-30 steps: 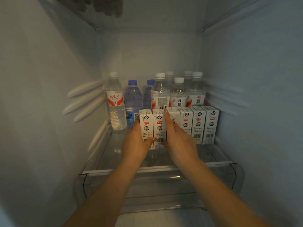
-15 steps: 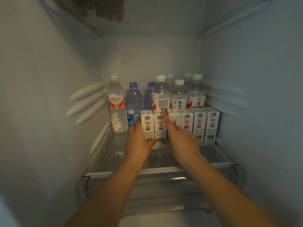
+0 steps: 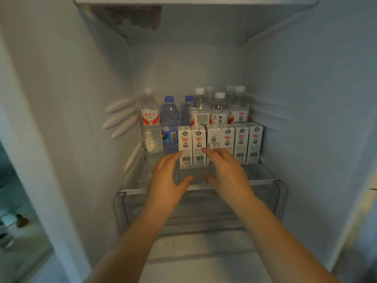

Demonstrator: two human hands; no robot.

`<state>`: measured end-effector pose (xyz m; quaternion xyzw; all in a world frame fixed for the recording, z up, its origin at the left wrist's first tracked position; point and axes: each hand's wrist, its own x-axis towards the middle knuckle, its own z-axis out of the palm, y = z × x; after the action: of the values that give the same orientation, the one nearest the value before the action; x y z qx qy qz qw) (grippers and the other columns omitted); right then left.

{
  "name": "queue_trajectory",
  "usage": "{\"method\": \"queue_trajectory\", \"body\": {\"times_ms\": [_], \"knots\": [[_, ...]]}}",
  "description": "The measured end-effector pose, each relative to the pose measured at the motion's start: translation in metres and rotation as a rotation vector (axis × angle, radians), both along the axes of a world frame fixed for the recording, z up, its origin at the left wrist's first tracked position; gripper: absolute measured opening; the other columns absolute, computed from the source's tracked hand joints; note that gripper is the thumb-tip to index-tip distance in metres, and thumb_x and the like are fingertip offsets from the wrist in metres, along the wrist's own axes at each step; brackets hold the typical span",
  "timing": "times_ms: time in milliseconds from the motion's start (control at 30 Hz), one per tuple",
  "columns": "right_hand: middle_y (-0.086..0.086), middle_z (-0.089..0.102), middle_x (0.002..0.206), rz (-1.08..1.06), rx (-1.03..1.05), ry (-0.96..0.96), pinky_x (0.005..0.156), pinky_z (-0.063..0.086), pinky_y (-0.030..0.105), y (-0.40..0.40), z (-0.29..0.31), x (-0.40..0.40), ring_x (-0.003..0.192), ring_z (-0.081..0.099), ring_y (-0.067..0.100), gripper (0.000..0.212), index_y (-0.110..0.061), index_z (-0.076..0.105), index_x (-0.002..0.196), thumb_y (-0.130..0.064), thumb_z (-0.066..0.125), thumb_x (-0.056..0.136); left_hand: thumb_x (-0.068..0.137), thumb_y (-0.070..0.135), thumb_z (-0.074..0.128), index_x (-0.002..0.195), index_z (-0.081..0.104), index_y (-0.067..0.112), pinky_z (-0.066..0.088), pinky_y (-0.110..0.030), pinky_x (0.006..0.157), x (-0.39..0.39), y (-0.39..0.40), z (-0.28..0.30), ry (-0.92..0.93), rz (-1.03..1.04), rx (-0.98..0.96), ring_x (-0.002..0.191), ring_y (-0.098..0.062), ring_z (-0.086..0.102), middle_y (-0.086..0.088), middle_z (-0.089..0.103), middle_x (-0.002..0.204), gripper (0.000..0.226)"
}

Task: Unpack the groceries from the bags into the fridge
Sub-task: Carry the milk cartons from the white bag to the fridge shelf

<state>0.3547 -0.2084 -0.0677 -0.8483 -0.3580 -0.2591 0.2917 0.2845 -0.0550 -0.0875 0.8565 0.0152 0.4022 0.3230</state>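
Note:
Inside the fridge, a row of several white milk cartons [image 3: 241, 139] stands upright on a glass shelf [image 3: 263, 175]. The two leftmost cartons [image 3: 191, 139] stand side by side. My left hand [image 3: 167, 180] and my right hand [image 3: 226, 174] hover just in front of these two, fingers relaxed and spread, holding nothing. Fingertips of both hands lie close to the cartons' lower fronts; whether they touch I cannot tell. Behind the cartons stand several water bottles [image 3: 150, 123], some with white caps, two with blue caps [image 3: 169, 119].
A clear drawer [image 3: 277, 201] sits under the glass shelf. Another shelf [image 3: 193, 1] spans the top of the compartment. White fridge walls close in left and right, with rail ridges [image 3: 120, 117] on the left wall. The room floor shows at far left.
Both hands have let go of the two leftmost cartons and drawn back toward me. The cartons stay standing on the shelf. The camera has pulled back, showing more of the fridge.

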Motion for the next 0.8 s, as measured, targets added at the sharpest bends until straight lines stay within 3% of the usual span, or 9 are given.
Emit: {"method": "queue_trajectory", "body": {"times_ms": [133,367,500,567,800], "knots": [[0.004,0.051,0.128,-0.032,0.042,0.031,0.094,0.042,0.032,-0.016,-0.007,-0.041,0.118,0.045,0.02,0.065,-0.021,0.049,0.134,-0.013,0.074,0.075,0.075,0.02,0.076,0.135,0.046,0.021,0.029,-0.018,0.1,-0.044,-0.014,-0.004,0.073,-0.021,0.136,0.119,-0.006,0.041,0.007,0.047,0.131,0.068],[0.002,0.053,0.126,-0.207,-0.001,0.133,0.093,0.038,0.026,-0.073,-0.046,-0.145,0.116,0.049,0.024,0.063,-0.022,0.054,0.129,-0.019,0.078,0.071,0.079,0.03,0.072,0.138,0.042,0.024,0.038,-0.036,0.104,-0.126,-0.042,-0.029,0.203,-0.14,0.315,0.125,-0.017,0.042,0.004,0.047,0.136,0.067],[0.001,0.054,0.126,-0.331,-0.017,0.217,0.094,0.041,0.032,-0.118,-0.087,-0.223,0.114,0.051,0.024,0.058,-0.022,0.058,0.124,-0.022,0.079,0.07,0.078,0.032,0.072,0.137,0.043,0.023,0.037,-0.036,0.101,-0.178,-0.073,-0.061,0.296,-0.251,0.365,0.124,-0.021,0.044,0.003,0.049,0.135,0.066],[-0.001,0.052,0.129,-0.408,-0.063,0.297,0.098,0.037,0.03,-0.141,-0.105,-0.265,0.119,0.047,0.02,0.058,-0.024,0.056,0.126,-0.024,0.078,0.073,0.075,0.031,0.075,0.134,0.047,0.021,0.039,-0.037,0.098,-0.2,-0.094,-0.083,0.315,-0.322,0.391,0.12,-0.024,0.049,0.001,0.053,0.131,0.066],[-0.009,0.047,0.131,-0.674,-0.053,0.505,0.094,0.031,0.019,-0.236,-0.14,-0.383,0.121,0.042,0.011,0.055,-0.03,0.05,0.131,-0.028,0.07,0.081,0.083,0.037,0.066,0.141,0.036,0.027,0.029,-0.031,0.105,-0.265,-0.191,-0.133,0.475,-0.658,0.462,0.128,-0.017,0.039,0.006,0.044,0.139,0.066]]}}
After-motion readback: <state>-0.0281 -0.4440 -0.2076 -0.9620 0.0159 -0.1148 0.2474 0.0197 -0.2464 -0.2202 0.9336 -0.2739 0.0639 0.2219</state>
